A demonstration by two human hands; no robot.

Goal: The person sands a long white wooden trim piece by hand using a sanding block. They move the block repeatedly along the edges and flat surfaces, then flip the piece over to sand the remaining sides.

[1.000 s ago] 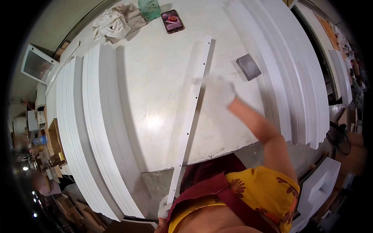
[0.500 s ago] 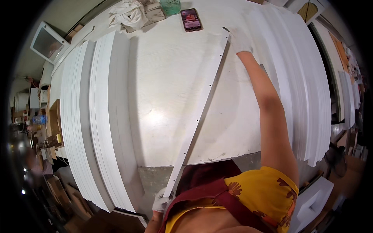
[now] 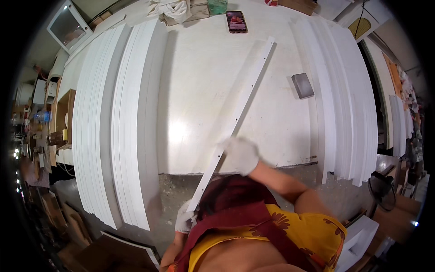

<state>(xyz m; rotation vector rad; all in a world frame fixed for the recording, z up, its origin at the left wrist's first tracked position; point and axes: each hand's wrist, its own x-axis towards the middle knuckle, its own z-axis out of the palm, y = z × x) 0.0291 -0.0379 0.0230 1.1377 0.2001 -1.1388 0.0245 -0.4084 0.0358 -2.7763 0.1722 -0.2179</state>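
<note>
A long white strip (image 3: 244, 102) with small dark holes along its face slants over the white tabletop, its lower end reaching past the near edge toward me. My left hand (image 3: 184, 218), in a white glove, is closed around that near end. My right hand (image 3: 241, 156), also gloved and slightly blurred, is closed against the strip just above the table's near edge. Whatever its fingers hold, if anything, is hidden. To the right lies a grey block (image 3: 302, 86), touched by neither hand.
Stacked white boards (image 3: 129, 122) stand in rows on the left, with more white boards (image 3: 344, 104) on the right. At the far side are a phone (image 3: 237, 21), a white cloth (image 3: 172, 9), a green jar (image 3: 217, 5) and a brown box (image 3: 297, 5).
My right hand has come from the strip's far end down toward me along it. The grey block, mostly hidden by my arm before, now shows. My left hand still grips the near end.
</note>
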